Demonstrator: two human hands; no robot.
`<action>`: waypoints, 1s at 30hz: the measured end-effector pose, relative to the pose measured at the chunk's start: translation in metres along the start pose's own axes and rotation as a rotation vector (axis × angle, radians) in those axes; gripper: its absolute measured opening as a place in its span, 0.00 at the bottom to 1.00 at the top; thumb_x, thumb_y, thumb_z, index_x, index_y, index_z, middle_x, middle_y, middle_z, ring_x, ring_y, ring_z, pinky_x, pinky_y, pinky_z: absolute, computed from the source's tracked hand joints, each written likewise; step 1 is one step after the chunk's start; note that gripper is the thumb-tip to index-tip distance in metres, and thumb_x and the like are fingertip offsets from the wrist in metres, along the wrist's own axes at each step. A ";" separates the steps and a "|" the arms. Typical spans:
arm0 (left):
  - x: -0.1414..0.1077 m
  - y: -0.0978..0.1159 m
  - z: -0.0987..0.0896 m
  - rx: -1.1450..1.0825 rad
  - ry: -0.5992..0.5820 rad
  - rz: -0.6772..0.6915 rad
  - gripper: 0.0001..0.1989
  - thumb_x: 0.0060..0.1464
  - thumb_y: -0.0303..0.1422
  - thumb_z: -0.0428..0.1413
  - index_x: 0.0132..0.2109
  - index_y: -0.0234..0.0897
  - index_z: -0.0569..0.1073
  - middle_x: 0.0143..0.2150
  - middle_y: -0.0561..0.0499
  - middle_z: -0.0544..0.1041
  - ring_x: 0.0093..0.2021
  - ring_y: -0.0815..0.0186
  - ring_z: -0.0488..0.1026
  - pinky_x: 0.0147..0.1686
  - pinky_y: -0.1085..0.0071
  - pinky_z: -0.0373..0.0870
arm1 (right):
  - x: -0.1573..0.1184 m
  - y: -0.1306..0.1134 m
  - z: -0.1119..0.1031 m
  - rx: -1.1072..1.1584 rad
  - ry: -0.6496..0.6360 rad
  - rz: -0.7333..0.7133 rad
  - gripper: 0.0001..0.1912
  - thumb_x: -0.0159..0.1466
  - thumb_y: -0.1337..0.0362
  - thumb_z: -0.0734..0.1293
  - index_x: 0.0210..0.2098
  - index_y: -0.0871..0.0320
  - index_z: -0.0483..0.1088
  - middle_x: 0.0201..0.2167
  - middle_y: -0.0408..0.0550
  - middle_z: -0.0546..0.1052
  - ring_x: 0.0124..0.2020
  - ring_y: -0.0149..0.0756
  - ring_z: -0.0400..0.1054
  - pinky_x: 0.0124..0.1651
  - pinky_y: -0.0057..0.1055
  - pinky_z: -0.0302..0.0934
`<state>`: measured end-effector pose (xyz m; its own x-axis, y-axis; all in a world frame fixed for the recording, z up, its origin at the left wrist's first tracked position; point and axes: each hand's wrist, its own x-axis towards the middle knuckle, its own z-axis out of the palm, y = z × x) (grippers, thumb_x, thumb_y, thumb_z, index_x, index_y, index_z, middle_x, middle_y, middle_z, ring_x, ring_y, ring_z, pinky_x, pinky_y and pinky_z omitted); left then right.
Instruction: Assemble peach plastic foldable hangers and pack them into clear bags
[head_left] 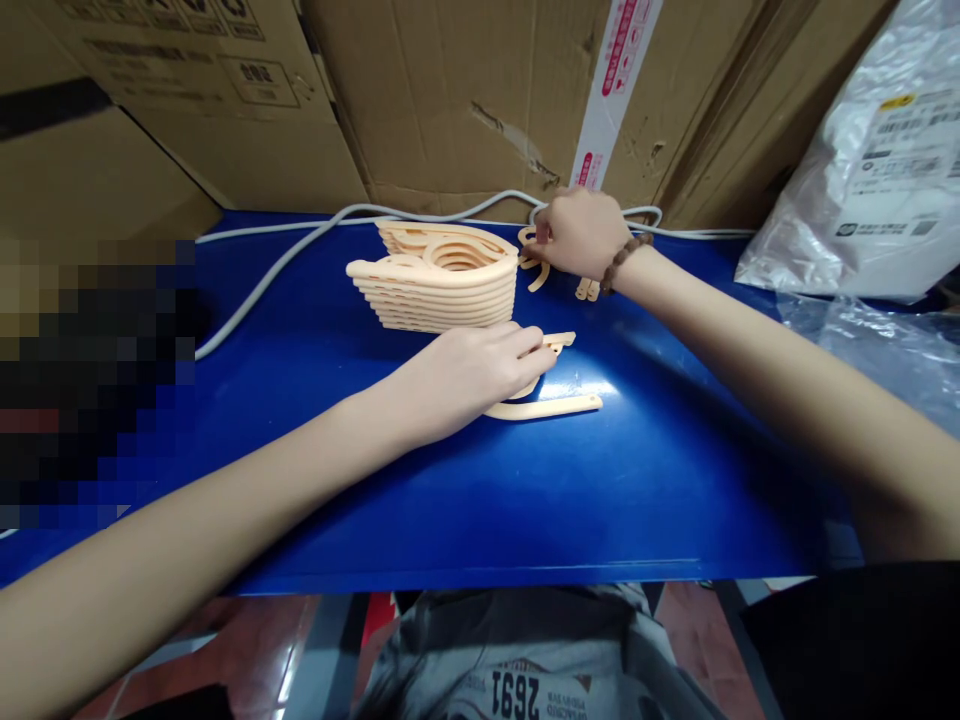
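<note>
A neat stack of cream plastic folding hangers (pixel 439 290) stands on the blue table. In front of it my left hand (pixel 487 370) is closed over a cream plastic hanger (pixel 555 405), whose long curved arm sticks out to the right. Much of that hanger is hidden under my palm and fingers. To the right of the stack, my right hand (pixel 581 230), with a beaded bracelet at the wrist, has its fingers bent down on a small curved cream hook piece (pixel 538 275). More small cream pieces (pixel 587 289) lie beneath that hand.
Cardboard boxes (pixel 450 100) stand along the back of the table. A white cable (pixel 277 265) runs across the rear and left. Clear plastic packaging with a label (pixel 892 170) sits at the right. The blue table's front edge (pixel 487 578) is close to my body.
</note>
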<state>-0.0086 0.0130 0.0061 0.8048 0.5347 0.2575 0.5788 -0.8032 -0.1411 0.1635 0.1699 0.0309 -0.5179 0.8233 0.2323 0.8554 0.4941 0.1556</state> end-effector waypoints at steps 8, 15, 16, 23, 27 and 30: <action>-0.001 -0.001 0.000 0.032 0.007 0.017 0.13 0.70 0.23 0.46 0.50 0.32 0.75 0.46 0.47 0.78 0.43 0.61 0.75 0.36 0.69 0.69 | 0.002 -0.004 -0.002 -0.099 -0.094 0.040 0.17 0.68 0.56 0.63 0.40 0.60 0.80 0.42 0.58 0.83 0.45 0.49 0.76 0.46 0.41 0.65; -0.001 0.000 0.000 -0.114 -0.040 -0.050 0.17 0.69 0.21 0.43 0.53 0.34 0.75 0.49 0.48 0.77 0.45 0.61 0.75 0.38 0.70 0.69 | 0.002 -0.013 -0.003 -0.189 -0.097 0.037 0.18 0.69 0.56 0.68 0.51 0.63 0.75 0.52 0.58 0.78 0.53 0.48 0.73 0.56 0.49 0.67; -0.001 0.000 0.000 -0.135 -0.039 -0.060 0.18 0.69 0.20 0.43 0.53 0.34 0.75 0.49 0.48 0.77 0.45 0.61 0.75 0.38 0.70 0.69 | 0.002 -0.014 -0.004 -0.201 -0.100 0.032 0.19 0.70 0.55 0.68 0.55 0.60 0.73 0.54 0.56 0.76 0.53 0.45 0.72 0.56 0.48 0.69; -0.001 0.000 0.003 -0.167 -0.045 -0.083 0.18 0.66 0.19 0.44 0.52 0.34 0.75 0.50 0.47 0.76 0.46 0.60 0.75 0.39 0.69 0.70 | 0.004 -0.017 -0.007 -0.203 -0.121 0.022 0.21 0.70 0.55 0.68 0.59 0.58 0.70 0.57 0.54 0.74 0.53 0.43 0.72 0.54 0.47 0.70; -0.001 0.000 0.004 -0.164 -0.028 -0.073 0.19 0.67 0.20 0.43 0.54 0.33 0.76 0.50 0.46 0.76 0.47 0.59 0.75 0.41 0.67 0.71 | 0.005 -0.020 -0.005 -0.163 -0.109 0.034 0.21 0.71 0.55 0.68 0.59 0.58 0.70 0.57 0.54 0.74 0.53 0.43 0.72 0.53 0.47 0.71; 0.000 0.001 0.004 -0.151 -0.006 -0.055 0.18 0.68 0.21 0.43 0.53 0.32 0.76 0.49 0.46 0.77 0.45 0.59 0.74 0.40 0.67 0.71 | 0.004 -0.021 -0.004 -0.100 -0.088 0.038 0.20 0.71 0.56 0.67 0.58 0.58 0.70 0.57 0.54 0.74 0.53 0.43 0.72 0.53 0.47 0.71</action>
<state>-0.0079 0.0131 0.0017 0.7733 0.5802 0.2555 0.5960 -0.8027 0.0188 0.1428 0.1618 0.0325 -0.4781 0.8644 0.1556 0.8666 0.4354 0.2439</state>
